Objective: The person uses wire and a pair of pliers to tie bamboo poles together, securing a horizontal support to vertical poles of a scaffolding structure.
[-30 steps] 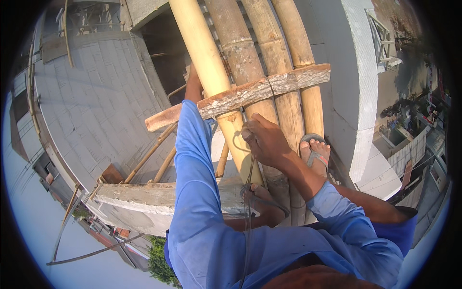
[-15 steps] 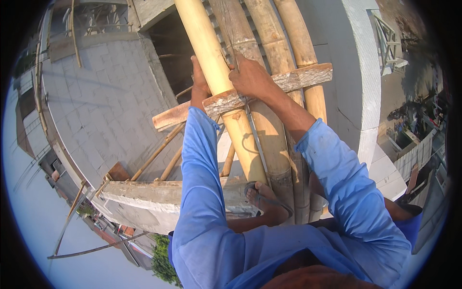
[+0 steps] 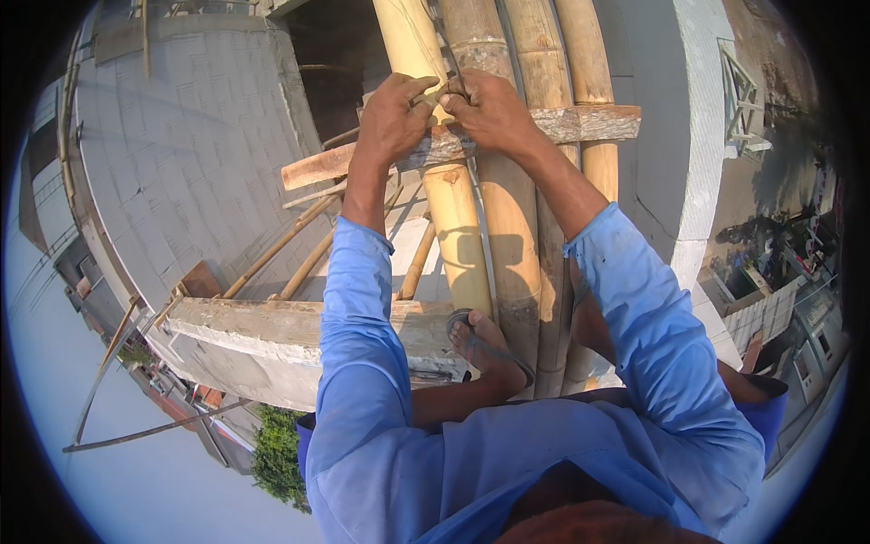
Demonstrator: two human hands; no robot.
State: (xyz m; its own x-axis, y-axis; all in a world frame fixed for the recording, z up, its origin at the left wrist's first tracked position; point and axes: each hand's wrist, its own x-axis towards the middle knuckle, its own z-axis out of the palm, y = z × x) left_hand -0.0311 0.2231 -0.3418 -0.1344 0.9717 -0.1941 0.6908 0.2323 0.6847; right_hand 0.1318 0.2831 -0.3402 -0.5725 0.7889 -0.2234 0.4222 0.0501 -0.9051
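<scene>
Above a rough wooden crosspiece [image 3: 594,124], my two hands meet over the pale yellow bamboo pole [image 3: 459,240]. Thumb and fingers of my left hand [image 3: 394,118] are pinched together at the pole's upper face. Close by, my right hand [image 3: 489,111] is closed with its fingertips on a thin dark strand [image 3: 443,36], which looks like wire or cord and runs up along the poles. What the left fingertips hold is too small to make out. Several browner bamboo poles [image 3: 512,245] lie side by side to the right, under the crosspiece.
My sandalled foot [image 3: 489,349] stands on the poles. Below left are a concrete ledge [image 3: 263,331], slanting bamboo props [image 3: 281,245] and a grey block surface [image 3: 181,163]. A dark opening [image 3: 335,63] lies beyond my left hand; a pale wall [image 3: 702,136] rises at right.
My left hand has come from the yellow pole's left side up onto its top, beside my right hand. The right hand stays near the strand. The view has shifted slightly.
</scene>
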